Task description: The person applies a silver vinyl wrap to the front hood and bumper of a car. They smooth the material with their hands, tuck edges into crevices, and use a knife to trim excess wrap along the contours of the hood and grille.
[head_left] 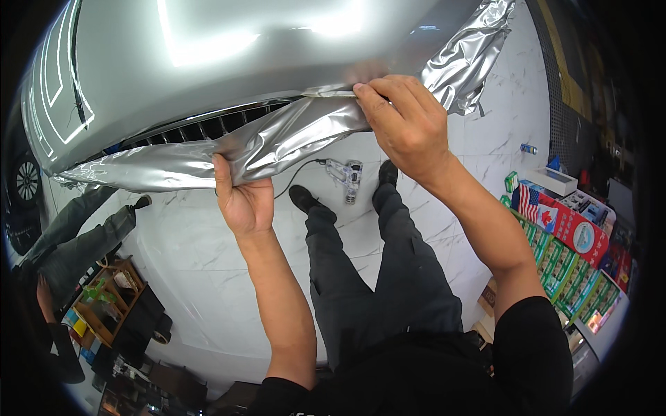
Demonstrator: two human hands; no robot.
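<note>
While pinching a fold of glossy, thin silver film (298,135) between the thumb and fingers of the right hand (409,128), holding that fold close to the front edge of a broad, rounded silver car hood (208,76). Gripping the same film farther left and lower with the left hand (243,197), pressing with the thumb on top and the fingers behind. Holding the 2 hands well apart, both closed on film, with a slack, wrinkled stretch between. Beyond both hands, can see the hood smooth and unwrinkled, so would judge that portion finished (cannot be sure of any film laid on it, given so close a match in colour). Along the lower front, would call the work unfinished: can see film hanging loose past the left hand toward the far left, leaving bare a dark, slatted grille opening (208,126) just above the left hand. Up and to the right of the right hand, can also see a crumpled bunch of shiny silver film (475,55), apparently neither flattened nor trimmed. Below and between the hands, can make out a clear-bodied, corded, gun-shaped tool (350,179) lying on a pale, grey-veined tile floor (208,243), out of use.
</note>
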